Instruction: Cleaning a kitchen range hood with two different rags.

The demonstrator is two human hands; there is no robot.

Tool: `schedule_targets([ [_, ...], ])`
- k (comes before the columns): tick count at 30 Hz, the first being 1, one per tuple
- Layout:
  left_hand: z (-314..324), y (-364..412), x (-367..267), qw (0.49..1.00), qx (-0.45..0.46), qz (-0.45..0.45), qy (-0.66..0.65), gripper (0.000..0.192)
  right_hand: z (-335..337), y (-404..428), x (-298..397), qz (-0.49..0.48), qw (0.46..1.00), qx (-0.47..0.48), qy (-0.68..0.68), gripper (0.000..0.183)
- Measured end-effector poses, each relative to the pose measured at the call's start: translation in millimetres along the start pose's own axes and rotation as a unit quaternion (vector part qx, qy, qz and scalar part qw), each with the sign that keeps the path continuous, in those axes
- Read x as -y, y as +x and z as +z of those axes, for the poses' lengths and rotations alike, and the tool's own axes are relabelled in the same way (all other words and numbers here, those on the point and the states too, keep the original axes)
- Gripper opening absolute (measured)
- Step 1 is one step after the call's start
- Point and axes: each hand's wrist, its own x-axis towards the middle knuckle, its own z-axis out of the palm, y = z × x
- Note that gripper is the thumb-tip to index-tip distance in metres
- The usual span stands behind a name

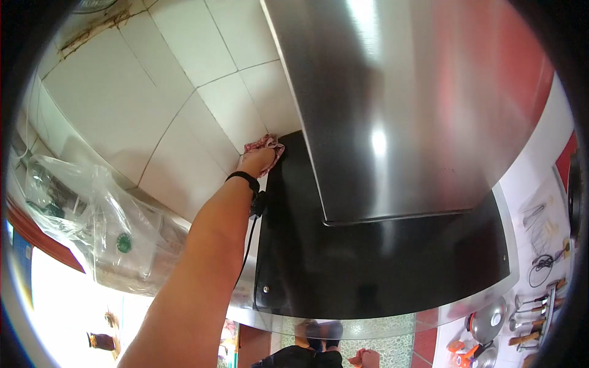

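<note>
My left hand (261, 158) is closed on a red-and-white patterned cloth (268, 140) and presses it to the white wall tiles beside the rear left corner of a range hood's black top panel (382, 267). A dark band circles the wrist. Next to it hang a black plug (258, 204) and its cord. The hood's stainless steel chimney cover (368, 115) rises to the right. At the bottom edge, below the hood's clear rim, a small part of what looks like my right hand (369, 358) shows beside something reddish; its fingers and hold are unclear.
Clear plastic sheeting (115, 221) covers items with green caps at the left. Utensils hang from a rack (547, 313) at the lower right, near a lidded pan (487, 319). My feet (324, 331) show below the hood. Brown stains mark the upper left wall.
</note>
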Motion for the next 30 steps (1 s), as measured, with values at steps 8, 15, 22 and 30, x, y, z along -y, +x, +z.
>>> schedule_targets([
  [8, 27, -25, -129, 0.927, -0.084, 0.282, 0.232, 0.028, -101, 51, -110, -0.357, 0.739, -0.046, -0.569, 0.039],
  [15, 33, -54, -140, 0.925, -0.047, 0.242, 0.291, 0.033, -19, 17, -21, 0.005, 0.978, 0.092, -0.186, 0.025],
  [22, 40, -93, -218, 0.878, -0.074, 0.371, 0.293, 0.049, -80, 81, -5, -0.139, 0.946, -0.081, -0.281, 0.032],
  [30, 50, -17, -33, 0.966, -0.156, 0.08, 0.192, 0.079, 33, 0, 88, -0.056, 0.974, 0.053, -0.214, 0.032],
])
